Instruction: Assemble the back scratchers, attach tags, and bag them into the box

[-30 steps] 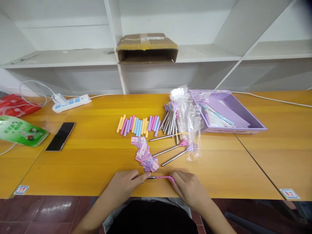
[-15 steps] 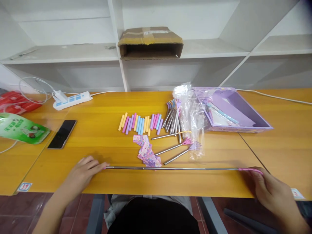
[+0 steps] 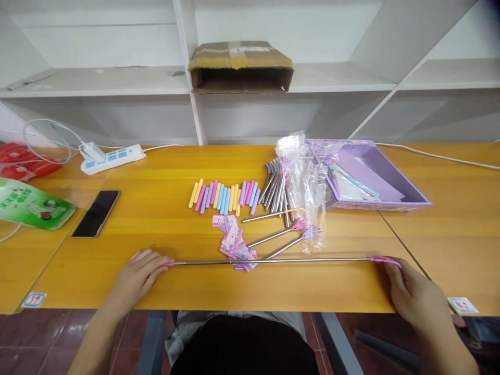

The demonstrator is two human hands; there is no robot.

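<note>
One extended back-scratcher (image 3: 312,259), pinched by the left hand (image 3: 140,272) at its pink sleeve (image 3: 169,264) and the right hand (image 3: 414,287) at its pink head (image 3: 383,259), looks assembled, crossing the card pile (image 3: 232,239); bare-ended scratchers (image 3: 269,238) right of the pile and loose sleeves (image 3: 223,200) behind it look unjoined

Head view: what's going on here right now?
A person's left hand holds one pink end of an extended telescopic back scratcher, the right hand the other. Its rod crosses the printed cards in view. Three collapsed back scratchers lie beyond, near a bunch of others and a row of coloured tubes.
</note>
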